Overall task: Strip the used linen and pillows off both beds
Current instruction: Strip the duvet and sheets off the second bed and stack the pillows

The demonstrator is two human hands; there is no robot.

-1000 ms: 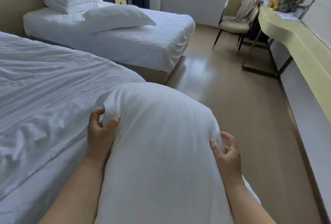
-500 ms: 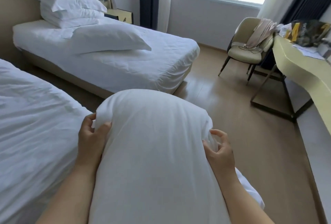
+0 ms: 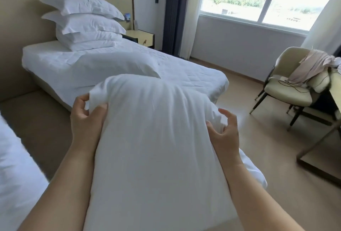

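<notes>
**Pillow up between both hands**

At my far left is the rumpled white edge of the near bed (image 3: 13,175). Beyond it, across a strip of floor, the far bed (image 3: 193,75) carries a stack of pillows (image 3: 83,24) against the headboard, with a loose pillow (image 3: 114,68) lying flat in front of the stack.

My left hand (image 3: 86,120) pinches the upper left corner of the pillow (image 3: 156,147) between thumb and curled fingers. The pillow is lifted clear of both beds, long side running away from me, held out in front of my chest.

My right hand (image 3: 225,134) takes the upper right corner. The thumb digs into the bunched cloth and the fingers curl round it, though loosely. I cannot quite tell whether the fingertips touch.

Further right, a cream chair (image 3: 287,90) stands by the window with a pale garment (image 3: 313,64) draped over it.
</notes>
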